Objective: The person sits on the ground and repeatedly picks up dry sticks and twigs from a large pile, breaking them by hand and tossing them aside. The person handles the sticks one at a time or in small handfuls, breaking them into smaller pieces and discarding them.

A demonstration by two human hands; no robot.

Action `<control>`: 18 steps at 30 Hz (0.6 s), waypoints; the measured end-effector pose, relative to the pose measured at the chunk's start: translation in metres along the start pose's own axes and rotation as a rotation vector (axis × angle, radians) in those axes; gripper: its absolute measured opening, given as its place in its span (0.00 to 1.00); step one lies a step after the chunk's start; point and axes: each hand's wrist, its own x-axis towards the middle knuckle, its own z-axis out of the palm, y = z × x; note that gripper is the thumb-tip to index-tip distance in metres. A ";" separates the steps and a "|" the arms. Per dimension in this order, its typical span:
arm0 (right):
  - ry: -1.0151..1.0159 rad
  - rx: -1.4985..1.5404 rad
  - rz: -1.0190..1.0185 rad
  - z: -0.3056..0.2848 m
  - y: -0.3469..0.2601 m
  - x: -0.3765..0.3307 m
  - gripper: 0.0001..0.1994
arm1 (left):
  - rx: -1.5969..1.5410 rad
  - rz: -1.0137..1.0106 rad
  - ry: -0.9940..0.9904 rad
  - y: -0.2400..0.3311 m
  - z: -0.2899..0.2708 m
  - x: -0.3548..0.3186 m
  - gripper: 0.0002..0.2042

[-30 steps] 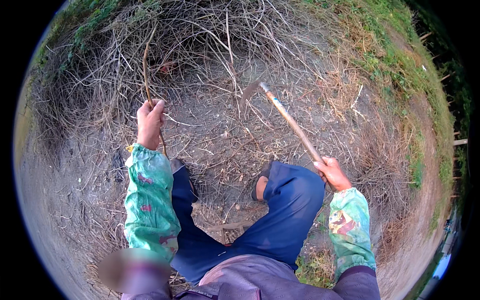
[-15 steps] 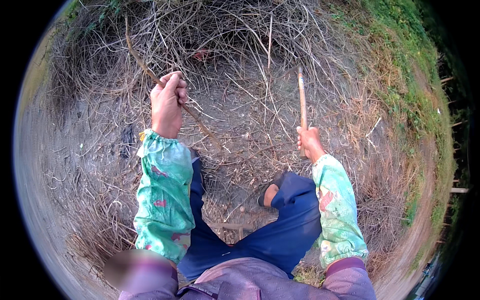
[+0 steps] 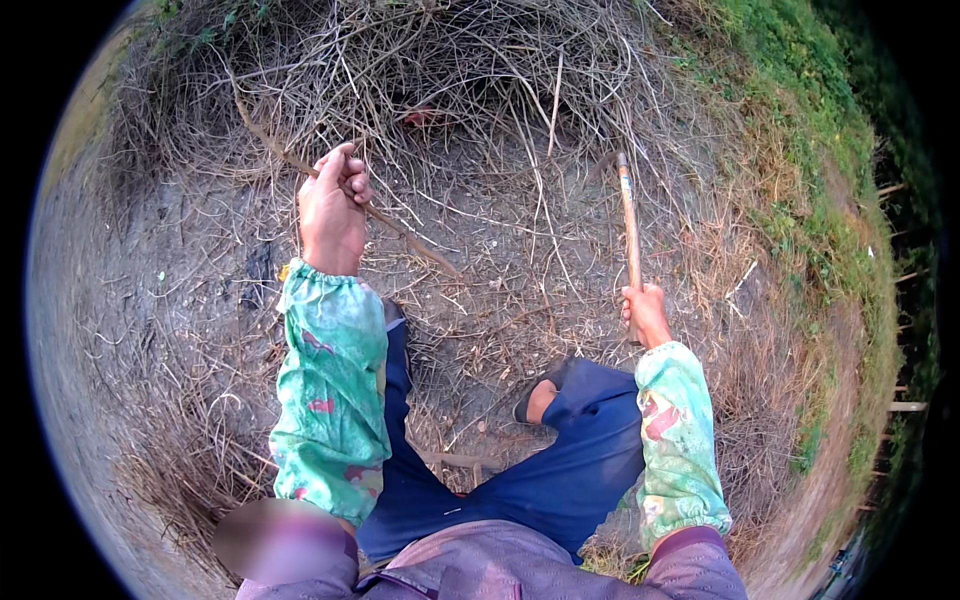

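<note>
Since a second ago, the thin, crooked brown stick (image 3: 400, 230) has swung to slant from far left to near right, and the wooden-handled tool (image 3: 631, 225) points straighter away. The left hand (image 3: 335, 205) grips the stick mid-length; the right hand (image 3: 645, 312) clasps the tool's near end, this side of the far heap of dry grey-brown stems (image 3: 430, 60).

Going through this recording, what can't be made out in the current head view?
In the head view:
Hand tool: its blade blurs into the twigs; the right hand covers part of its handle.
Stick: the left hand hides its gripped section.
Reddish thing in the brush pile: too small and overlaid by twigs to identify.
</note>
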 end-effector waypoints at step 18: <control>-0.058 -0.068 -0.267 0.154 -0.130 0.107 0.17 | -0.183 -0.239 -0.057 -0.021 0.016 -0.042 0.11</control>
